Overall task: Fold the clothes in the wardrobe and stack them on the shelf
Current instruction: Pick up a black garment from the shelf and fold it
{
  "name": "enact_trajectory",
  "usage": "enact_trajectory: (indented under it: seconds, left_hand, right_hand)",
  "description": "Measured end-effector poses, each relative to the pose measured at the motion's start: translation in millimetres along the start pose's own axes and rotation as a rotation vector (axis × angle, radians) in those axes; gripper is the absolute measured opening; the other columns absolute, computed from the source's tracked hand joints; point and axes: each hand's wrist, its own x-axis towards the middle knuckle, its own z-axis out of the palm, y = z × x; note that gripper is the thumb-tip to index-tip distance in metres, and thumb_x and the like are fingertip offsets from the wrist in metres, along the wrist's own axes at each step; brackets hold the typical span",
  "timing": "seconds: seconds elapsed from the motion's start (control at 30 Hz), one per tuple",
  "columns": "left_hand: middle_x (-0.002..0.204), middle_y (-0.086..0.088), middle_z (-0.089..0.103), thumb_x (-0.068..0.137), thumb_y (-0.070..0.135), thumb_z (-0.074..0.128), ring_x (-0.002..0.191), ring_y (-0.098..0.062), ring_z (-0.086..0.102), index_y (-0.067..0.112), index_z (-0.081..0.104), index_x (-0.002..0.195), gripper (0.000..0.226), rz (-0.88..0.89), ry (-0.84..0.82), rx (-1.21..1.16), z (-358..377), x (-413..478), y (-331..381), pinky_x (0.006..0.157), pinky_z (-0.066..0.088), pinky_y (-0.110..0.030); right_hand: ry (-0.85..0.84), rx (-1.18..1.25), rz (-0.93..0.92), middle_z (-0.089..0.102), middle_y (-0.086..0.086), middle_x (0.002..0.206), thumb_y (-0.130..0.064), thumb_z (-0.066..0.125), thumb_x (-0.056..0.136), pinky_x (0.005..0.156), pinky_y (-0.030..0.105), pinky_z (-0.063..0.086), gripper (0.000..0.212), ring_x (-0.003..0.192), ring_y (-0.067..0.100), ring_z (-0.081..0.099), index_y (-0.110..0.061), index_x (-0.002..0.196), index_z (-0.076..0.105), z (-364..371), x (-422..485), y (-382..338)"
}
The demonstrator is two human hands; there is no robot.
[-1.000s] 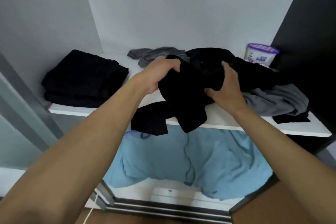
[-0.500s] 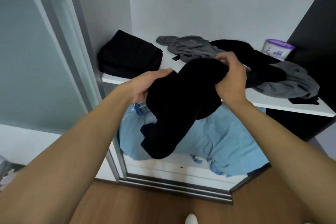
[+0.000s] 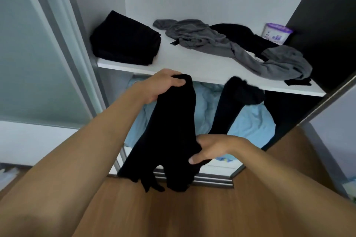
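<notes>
A person is standing at an open wardrobe, holding one black garment out in front of the white shelf, over the wooden floor. The left hand is gripping the garment's upper end, fingers curled closed around a bunched edge just below the shelf's front lip. The right hand is pinching the cloth lower down at its right side, thumb underneath and fingers closed over the fold. The garment is hanging between the two hands, its loose ends trailing toward the sliding-door track; a further black length is draping up to the shelf edge, though whether it belongs to the same piece cannot be told. On the shelf: a folded black stack lying at the left; a crumpled grey garment sprawling across the middle and right; a black garment lying partly under it; a small purple-lidded container standing in the back right corner. Below the shelf, light blue fabric is lying heaped.
</notes>
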Motion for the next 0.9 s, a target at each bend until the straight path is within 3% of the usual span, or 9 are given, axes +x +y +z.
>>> enact_trajectory:
  seconds: [0.13,0.2,0.27,0.37,0.47,0.6,0.73,0.8,0.9]
  left_hand:
    - [0.067,-0.003,0.068,0.072,0.021,0.069,0.06,-0.015,0.066,0.005,0.069,0.086,0.021,-0.019,0.01,-0.004,21.1,-10.3,11.3,0.053,0.052,-0.022]
    - [0.061,0.0,0.058,0.062,0.026,0.067,0.055,-0.014,0.056,0.008,0.064,0.085,0.029,-0.023,0.008,0.027,33.7,-14.4,17.5,0.049,0.044,-0.022]
    - [0.057,0.003,0.05,0.056,0.029,0.062,0.052,-0.013,0.048,0.014,0.058,0.066,0.019,-0.006,-0.013,0.058,48.7,-18.0,22.0,0.049,0.037,-0.024]
    - [0.057,0.002,0.041,0.058,0.029,0.057,0.053,-0.014,0.038,0.015,0.049,0.062,0.017,0.061,0.001,0.082,63.1,-24.8,27.3,0.05,0.028,-0.029]
    - [0.055,0.003,0.04,0.063,0.022,0.055,0.049,-0.011,0.037,0.016,0.046,0.06,0.011,0.105,0.037,0.014,66.9,-32.6,33.4,0.046,0.028,-0.026]
    - [0.059,0.001,0.053,0.068,0.013,0.047,0.054,-0.012,0.054,0.014,0.058,0.06,0.013,0.124,0.08,-0.133,68.3,-44.3,45.3,0.052,0.044,-0.022]
    - [0.062,0.0,0.06,0.071,0.011,0.045,0.059,-0.012,0.061,0.015,0.063,0.059,0.022,0.129,0.094,-0.176,69.2,-51.0,52.1,0.056,0.049,-0.021]
    - [0.06,0.002,0.059,0.071,0.015,0.047,0.057,-0.012,0.059,0.019,0.061,0.056,0.021,0.072,0.201,-0.117,66.4,-52.0,51.9,0.052,0.045,-0.022]
    - [0.063,0.0,0.053,0.071,0.021,0.05,0.062,-0.02,0.053,0.017,0.053,0.064,0.009,-0.053,0.439,0.032,53.3,-50.0,40.6,0.06,0.038,-0.027]
  right_hand:
    - [0.171,-0.132,0.014,0.066,0.001,0.124,-0.025,0.065,0.09,0.098,0.033,0.05,0.044,0.111,0.019,0.063,-0.014,0.131,0.059,-14.7,-1.3,6.1]
    - [0.414,0.066,-0.01,0.061,0.006,0.13,-0.018,0.066,0.091,0.101,0.032,0.047,0.049,0.115,0.021,0.061,-0.013,0.138,0.053,-24.0,-6.3,8.8]
    - [0.58,0.362,-0.126,0.058,0.003,0.133,-0.017,0.072,0.089,0.101,0.03,0.048,0.059,0.116,0.019,0.06,-0.015,0.143,0.048,-30.7,-13.4,8.7]
    - [0.502,0.469,-0.26,0.061,-0.005,0.122,-0.007,0.076,0.085,0.091,0.019,0.051,0.067,0.108,0.005,0.062,-0.016,0.143,0.044,-36.9,-20.0,7.4]
    - [0.412,0.426,-0.253,0.064,-0.013,0.098,-0.006,0.072,0.083,0.08,0.018,0.051,0.053,0.086,-0.004,0.063,-0.02,0.129,0.051,-29.7,-22.3,5.4]
    - [0.427,0.446,-0.245,0.07,0.008,0.109,-0.01,0.067,0.088,0.099,0.04,0.052,0.029,0.107,0.022,0.066,-0.012,0.116,0.063,-19.0,-21.8,11.8]
    - [0.4,0.663,-0.249,0.073,0.014,0.101,-0.009,0.069,0.088,0.101,0.048,0.051,0.02,0.099,0.027,0.069,-0.002,0.107,0.068,-19.6,-22.8,24.6]
    - [0.538,0.695,-0.226,0.075,0.012,0.1,-0.015,0.072,0.089,0.098,0.045,0.054,0.021,0.097,0.027,0.072,-0.002,0.104,0.071,-25.4,-25.3,28.3]
    - [0.732,0.841,-0.249,0.078,0.0,0.09,-0.02,0.074,0.088,0.075,0.023,0.059,0.011,0.089,0.02,0.074,-0.018,0.098,0.074,-41.0,-35.8,33.5]
